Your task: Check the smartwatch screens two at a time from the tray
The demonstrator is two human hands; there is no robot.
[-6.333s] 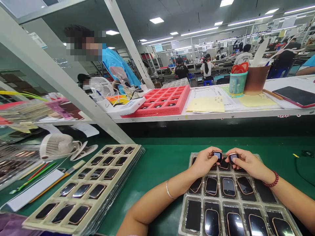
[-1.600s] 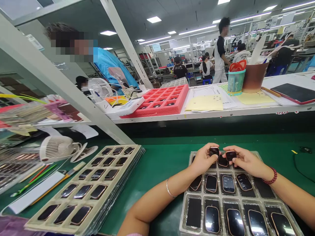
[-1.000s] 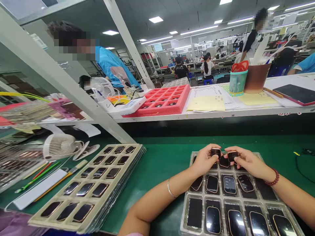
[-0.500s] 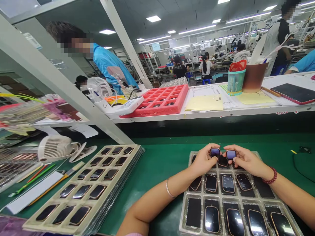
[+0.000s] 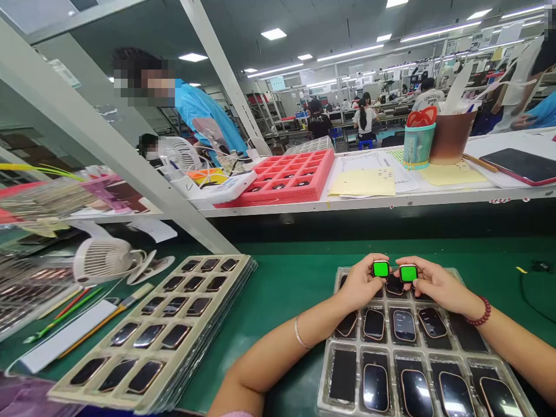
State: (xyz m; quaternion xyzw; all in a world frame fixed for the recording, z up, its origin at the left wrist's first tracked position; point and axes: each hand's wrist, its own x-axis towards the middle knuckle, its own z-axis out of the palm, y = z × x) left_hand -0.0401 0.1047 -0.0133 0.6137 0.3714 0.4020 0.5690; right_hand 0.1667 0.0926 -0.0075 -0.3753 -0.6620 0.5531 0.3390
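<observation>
My left hand (image 5: 361, 280) grips a smartwatch (image 5: 381, 269) between thumb and fingers, its screen lit bright green. Beside it, my right hand (image 5: 434, 280) holds a second smartwatch (image 5: 408, 273), also showing a green screen. Both watch bodies are strapless, with gold-coloured edges, and are held side by side just apart. Below them lies a clear plastic tray (image 5: 356, 341) with more watches in its compartments. Some of those, such as one watch (image 5: 404, 324) in the middle row, show small text; others are dark. My hands and wrists hide part of the tray's far row.
To the left stands a stack of cream trays (image 5: 143, 324) filled with dark-screened watches. A small white fan (image 5: 102, 260), a brush (image 5: 136, 295) and pens lie beyond it. On the shelf are a red foam tray (image 5: 319, 182), cups (image 5: 450, 139) and a phone (image 5: 521, 165). A co-worker in blue (image 5: 208, 119) leans in behind.
Both held watch screens have turned from pale violet to solid green. My hands keep nearly the same position. The co-worker in blue has shifted slightly right.
</observation>
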